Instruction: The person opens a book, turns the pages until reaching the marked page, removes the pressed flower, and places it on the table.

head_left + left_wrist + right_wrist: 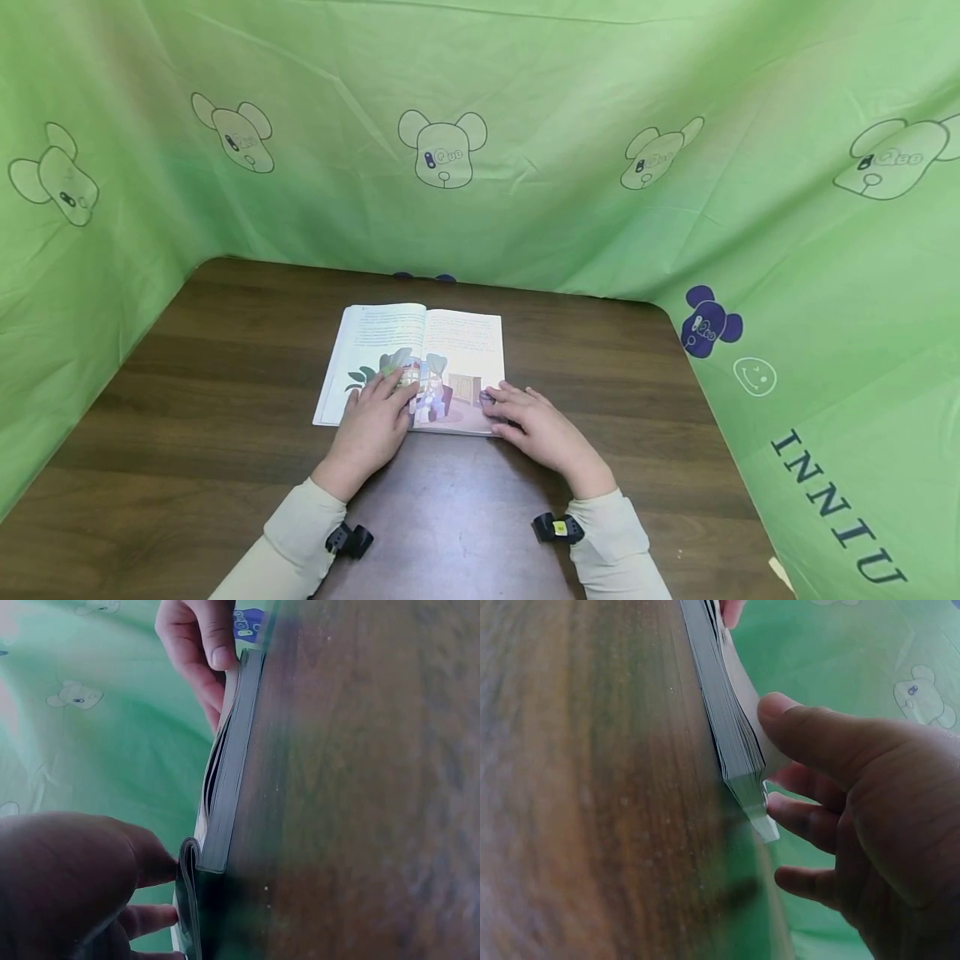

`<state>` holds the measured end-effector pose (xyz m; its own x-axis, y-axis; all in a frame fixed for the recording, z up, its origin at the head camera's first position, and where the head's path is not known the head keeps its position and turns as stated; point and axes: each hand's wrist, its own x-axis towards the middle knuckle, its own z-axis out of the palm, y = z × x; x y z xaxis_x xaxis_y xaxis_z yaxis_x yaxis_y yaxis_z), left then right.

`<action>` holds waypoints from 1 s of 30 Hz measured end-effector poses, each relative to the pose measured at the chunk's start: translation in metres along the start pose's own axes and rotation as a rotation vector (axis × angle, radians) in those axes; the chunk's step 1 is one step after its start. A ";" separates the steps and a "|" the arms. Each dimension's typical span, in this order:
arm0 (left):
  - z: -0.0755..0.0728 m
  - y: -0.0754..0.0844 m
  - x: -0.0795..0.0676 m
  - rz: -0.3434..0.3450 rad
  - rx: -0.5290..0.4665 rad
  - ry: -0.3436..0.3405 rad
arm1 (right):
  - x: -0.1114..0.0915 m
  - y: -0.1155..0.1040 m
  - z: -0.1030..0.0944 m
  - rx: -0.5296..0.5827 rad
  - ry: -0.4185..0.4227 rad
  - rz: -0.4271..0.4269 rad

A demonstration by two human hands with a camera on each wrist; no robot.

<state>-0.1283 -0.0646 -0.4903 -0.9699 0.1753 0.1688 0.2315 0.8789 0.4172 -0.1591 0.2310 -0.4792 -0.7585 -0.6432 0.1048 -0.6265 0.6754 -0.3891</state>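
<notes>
An open book with printed text and a coloured room picture lies on the table. My left hand rests flat across the lower part of its left page, fingers spread toward the middle. At the lower right edge is my right hand, its fingertips over the page border. From the right wrist, the thick page block shows, with the thumb at the top page and the other fingers loosely bent beside the corner. The left wrist view shows the folded left side of the book against the left fingertips.
The brown wooden table extends around the book. A green cloth with bear-head prints stands along the back and both sides. A black wrist camera sits on the left sleeve, another device on the right.
</notes>
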 end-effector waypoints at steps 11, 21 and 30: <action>-0.002 0.000 0.001 -0.017 -0.017 -0.072 | 0.002 0.000 -0.002 -0.051 0.080 -0.051; 0.001 0.001 0.000 -0.037 -0.008 -0.073 | 0.005 -0.001 0.001 -0.104 0.155 -0.013; 0.001 0.006 0.000 -0.064 -0.014 -0.044 | 0.005 -0.003 0.001 -0.193 0.289 -0.083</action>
<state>-0.1267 -0.0592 -0.4889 -0.9851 0.1387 0.1019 0.1696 0.8826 0.4385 -0.1606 0.2252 -0.4788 -0.7059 -0.5886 0.3940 -0.6893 0.6988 -0.1911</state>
